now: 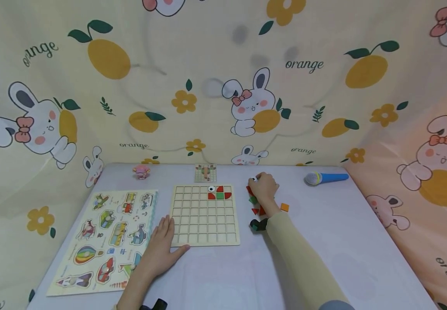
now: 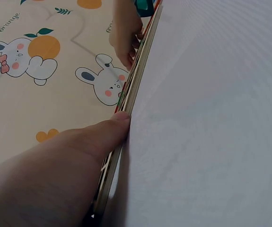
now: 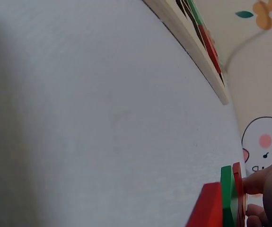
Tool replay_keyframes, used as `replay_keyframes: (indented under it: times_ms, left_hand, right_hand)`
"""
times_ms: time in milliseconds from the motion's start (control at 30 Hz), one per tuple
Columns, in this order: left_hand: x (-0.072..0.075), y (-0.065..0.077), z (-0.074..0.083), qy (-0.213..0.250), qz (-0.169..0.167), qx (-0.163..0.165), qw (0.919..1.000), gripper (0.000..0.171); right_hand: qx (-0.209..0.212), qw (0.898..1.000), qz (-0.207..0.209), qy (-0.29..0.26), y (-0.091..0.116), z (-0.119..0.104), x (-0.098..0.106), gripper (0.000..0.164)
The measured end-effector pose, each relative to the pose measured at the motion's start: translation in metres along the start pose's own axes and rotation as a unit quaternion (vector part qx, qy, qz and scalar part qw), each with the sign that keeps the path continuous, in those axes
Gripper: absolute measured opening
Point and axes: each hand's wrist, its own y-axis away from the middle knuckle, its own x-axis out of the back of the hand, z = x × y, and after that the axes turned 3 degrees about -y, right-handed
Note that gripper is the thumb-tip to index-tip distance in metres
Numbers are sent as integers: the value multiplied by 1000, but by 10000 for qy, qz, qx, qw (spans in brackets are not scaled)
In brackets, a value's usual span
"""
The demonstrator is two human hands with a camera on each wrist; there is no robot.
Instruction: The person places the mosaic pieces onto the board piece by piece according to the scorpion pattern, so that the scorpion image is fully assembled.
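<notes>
A wooden grid board (image 1: 192, 224) lies in front, with a round eye tile (image 1: 211, 189), several red pieces and a green square (image 1: 220, 196) set in its upper right cells. My left hand (image 1: 161, 249) rests at the board's lower left corner, fingers spread along the side and thumb (image 2: 114, 125) on the near edge. To the right, my right hand (image 1: 263, 189) reaches down with bent fingers over a loose pile of red and green tiles (image 1: 252, 200). In the right wrist view its fingers touch a red tile (image 3: 238, 189); whether they pinch it I cannot tell.
A picture puzzle board (image 1: 122, 202) with vehicle shapes lies on the left. Behind the grid stands a small pattern card (image 1: 205, 173), with a pink figurine (image 1: 141, 172) farther left. An orange square (image 1: 285, 207) and a blue toy microphone (image 1: 325, 178) lie to the right.
</notes>
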Motion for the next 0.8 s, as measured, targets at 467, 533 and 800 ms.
replay_keyframes:
  times_ms: [467,533,800]
  left_hand:
    - [3,3,1,84,90,-3,9999,104]
    - [2,2,1,90,54,8,9999,104]
    - [-2,-1,-2,66,0,-5,10000,106]
  right_hand:
    - [762,9965,-224,-272,18,-35,-5,34]
    - [904,9948,-388,-281,23,-44,-9,33]
    - [1942,9758,-1005,-46,44,-74,-28,28]
